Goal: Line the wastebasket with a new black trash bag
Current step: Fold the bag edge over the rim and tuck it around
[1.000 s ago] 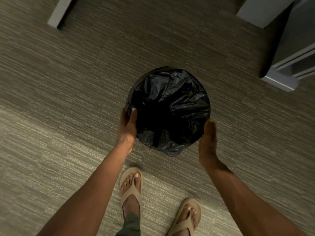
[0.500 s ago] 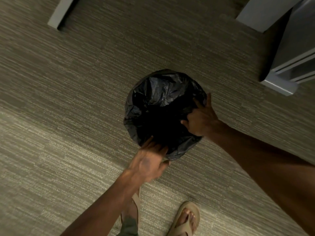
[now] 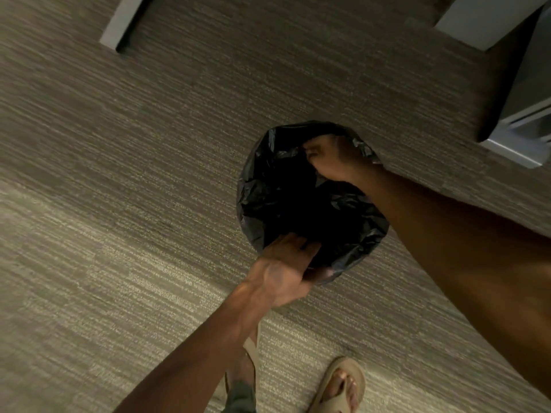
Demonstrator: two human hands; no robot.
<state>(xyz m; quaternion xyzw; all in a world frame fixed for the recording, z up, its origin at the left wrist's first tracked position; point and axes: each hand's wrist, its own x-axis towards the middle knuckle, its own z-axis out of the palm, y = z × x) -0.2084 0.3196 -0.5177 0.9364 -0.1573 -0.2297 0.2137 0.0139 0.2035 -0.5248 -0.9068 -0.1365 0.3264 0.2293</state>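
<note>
A round wastebasket stands on the carpet, wholly covered by a crinkled black trash bag (image 3: 268, 186) folded over its rim; the basket's own wall is hidden under the plastic. My left hand (image 3: 283, 272) grips the near edge of the bag, fingers inside the opening and thumb outside. My right hand (image 3: 334, 158) reaches across from the right to the far rim, fingers curled on the bag there. The bag's inside is dark and I cannot see its bottom.
Striped grey-brown carpet (image 3: 119, 204) lies all around. A grey furniture base (image 3: 515, 138) stands at the right, close to the basket. Another grey panel (image 3: 483, 16) is at the top right and a thin grey foot (image 3: 119, 25) at the top left. My sandalled feet (image 3: 340, 386) are below.
My left hand moved from the basket's left side to the near rim and took hold there. My right hand moved from the near right side across to the far rim.
</note>
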